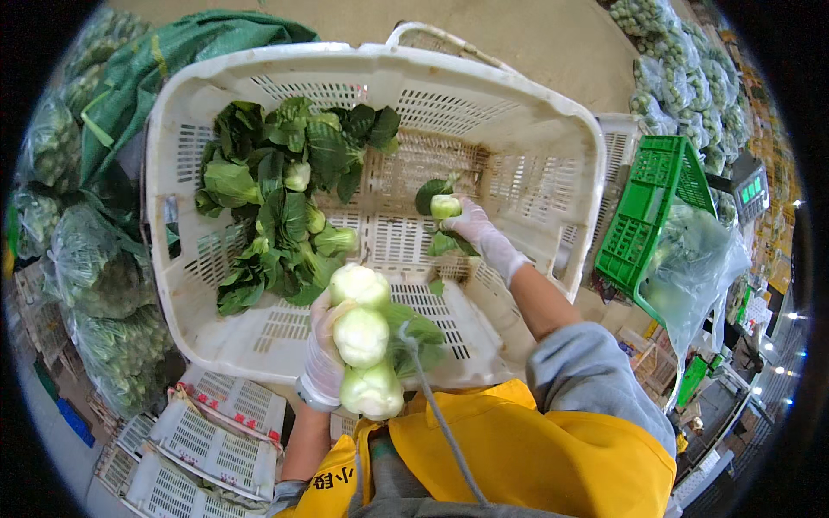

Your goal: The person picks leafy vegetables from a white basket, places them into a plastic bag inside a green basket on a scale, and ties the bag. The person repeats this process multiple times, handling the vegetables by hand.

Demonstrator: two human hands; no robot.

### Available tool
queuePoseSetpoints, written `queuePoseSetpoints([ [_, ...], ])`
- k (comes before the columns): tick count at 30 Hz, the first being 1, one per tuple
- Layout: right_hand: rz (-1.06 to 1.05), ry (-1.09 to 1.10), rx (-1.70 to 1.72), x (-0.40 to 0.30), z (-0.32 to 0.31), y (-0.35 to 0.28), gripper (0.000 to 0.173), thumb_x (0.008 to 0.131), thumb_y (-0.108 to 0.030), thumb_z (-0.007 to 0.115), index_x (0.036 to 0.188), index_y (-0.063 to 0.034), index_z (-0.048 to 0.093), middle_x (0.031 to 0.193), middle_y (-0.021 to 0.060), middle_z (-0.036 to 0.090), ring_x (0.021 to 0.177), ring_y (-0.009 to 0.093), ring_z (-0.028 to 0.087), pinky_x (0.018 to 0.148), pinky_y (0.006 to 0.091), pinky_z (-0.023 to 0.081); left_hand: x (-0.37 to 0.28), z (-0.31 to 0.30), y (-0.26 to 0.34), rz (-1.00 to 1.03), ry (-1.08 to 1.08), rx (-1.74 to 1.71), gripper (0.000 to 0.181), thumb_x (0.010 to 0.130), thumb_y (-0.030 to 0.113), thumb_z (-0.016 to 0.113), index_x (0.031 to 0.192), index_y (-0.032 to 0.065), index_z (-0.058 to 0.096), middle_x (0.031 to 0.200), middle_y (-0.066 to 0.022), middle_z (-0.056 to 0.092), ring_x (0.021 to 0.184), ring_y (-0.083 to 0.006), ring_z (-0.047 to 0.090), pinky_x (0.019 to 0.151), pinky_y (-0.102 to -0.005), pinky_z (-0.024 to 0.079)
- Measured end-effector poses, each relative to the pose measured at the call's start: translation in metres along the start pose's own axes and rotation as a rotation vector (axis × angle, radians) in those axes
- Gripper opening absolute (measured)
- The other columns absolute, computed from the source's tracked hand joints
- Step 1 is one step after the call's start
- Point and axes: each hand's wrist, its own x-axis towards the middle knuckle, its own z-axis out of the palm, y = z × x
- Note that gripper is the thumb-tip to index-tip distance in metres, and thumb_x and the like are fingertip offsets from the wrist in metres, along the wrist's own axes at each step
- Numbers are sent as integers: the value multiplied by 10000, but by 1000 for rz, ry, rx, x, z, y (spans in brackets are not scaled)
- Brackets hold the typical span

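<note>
A large white slatted plastic crate point(375, 61) lies before me. Several heads of bok choy point(285, 194) lie in its left part, leaves mostly dark green. My left hand point(322, 362), in a thin translucent glove, holds three bok choy point(361, 337) in a row near the crate's near edge, pale bases facing up. Inside the crate at the right, my gloved right hand point(469, 223) has its fingers on the base of one bok choy point(445, 206). A loose leaf piece point(436, 286) is stuck or lying on the crate nearby.
Bagged vegetables point(97, 272) and a green tarp point(188, 52) are at the left. Stacked white crates point(214, 434) stand at the lower left. To the right are a green basket point(647, 213) with a plastic bag point(693, 259), a digital scale display point(751, 191) and more bagged produce point(680, 78).
</note>
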Motion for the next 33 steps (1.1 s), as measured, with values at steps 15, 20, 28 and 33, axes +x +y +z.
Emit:
queuePoseSetpoints([
  [15, -81, -687, 1508, -320, -5, -81, 449, 765, -298, 554, 1131, -39, 589, 1020, 129, 660, 879, 245, 623, 856, 379, 488, -57, -2, 93, -4, -121, -307, 547, 791, 145, 698, 1261, 131, 418, 1162, -132, 494, 1034, -277, 539, 862, -402, 493],
  [20, -549, -790, 1803, -341, -21, -80, 497, 809, -315, 576, 1229, -52, 539, 1162, 126, 617, 983, 240, 609, 922, 376, 457, -64, 23, 119, -151, -212, -530, 524, 805, 159, 685, 1259, 123, 427, 1139, -117, 514, 1005, -258, 551, 845, -392, 502],
  [28, -297, -117, 1499, -438, -154, 1, 506, 866, -354, 565, 1269, -55, 496, 1177, 112, 602, 1024, 227, 596, 938, 340, 451, -37, 150, 193, -154, -586, -713, 489, 828, 182, 665, 1257, 111, 441, 1102, -91, 545, 958, -228, 570, 816, -377, 515],
  [33, -703, 1322, -123, -505, -342, 151, 642, 750, -457, 689, 1193, -24, 516, 1174, 173, 521, 1115, 323, 477, 963, 442, 369, 2, 274, 262, -88, -816, -761, 469, 843, 196, 652, 1255, 103, 450, 1079, -75, 564, 928, -210, 582, 799, -367, 524],
])
